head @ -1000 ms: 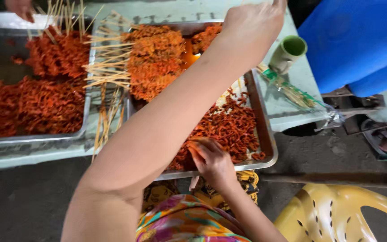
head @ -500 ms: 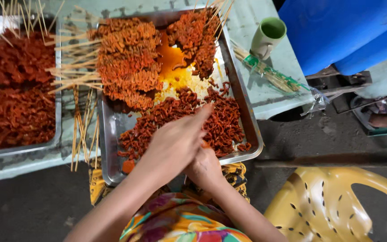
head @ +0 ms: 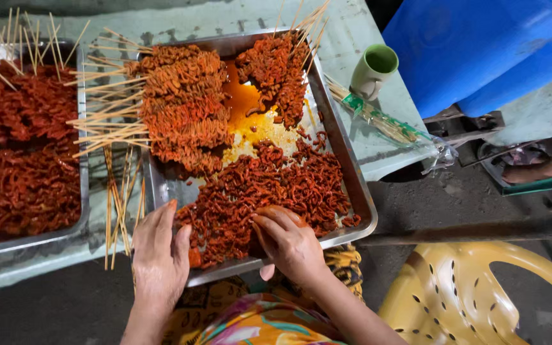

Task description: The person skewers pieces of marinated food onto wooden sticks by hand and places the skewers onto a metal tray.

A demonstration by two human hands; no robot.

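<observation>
One package only: a clear plastic bag (head: 384, 121) of wooden sticks, long and narrow with a green band, lying on the desk (head: 346, 45) right of the tray, beside the green cup (head: 373, 69).

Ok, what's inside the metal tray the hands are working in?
The metal tray holds loose red marinated meat, finished skewers and orange oil. Both the left hand and right hand cover some meat.

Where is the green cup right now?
In the head view, the green cup stands upper right on the table, beside the metal tray and above the bundle of bare skewers.
</observation>
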